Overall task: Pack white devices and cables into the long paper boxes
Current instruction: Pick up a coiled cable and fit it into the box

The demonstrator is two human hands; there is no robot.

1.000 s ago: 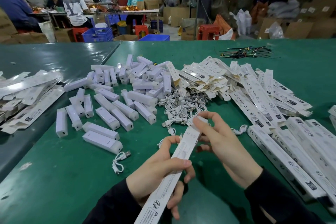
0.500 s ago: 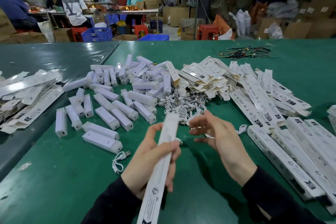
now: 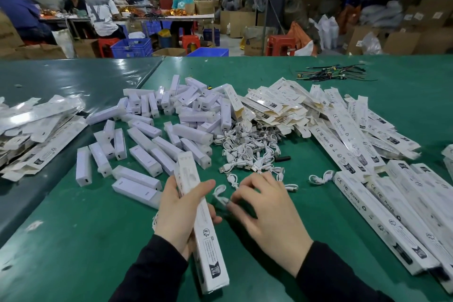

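Now my left hand [image 3: 182,213] grips the light, crushable long paper box [image 3: 199,220] by its middle, while beside it my right hand [image 3: 266,211] pinches a limp white cable [image 3: 220,195] at its coil.

I see one long white paper box [image 3: 199,223] with printed marks, angled away from me, its far end lifted over the bench's near middle. A small coiled white cable [image 3: 220,194] lies just right of it. White devices [image 3: 157,135] lie scattered toward mid-bench, a cable heap [image 3: 247,152] beside them, flat boxes [image 3: 343,130] fanned toward the right edge.
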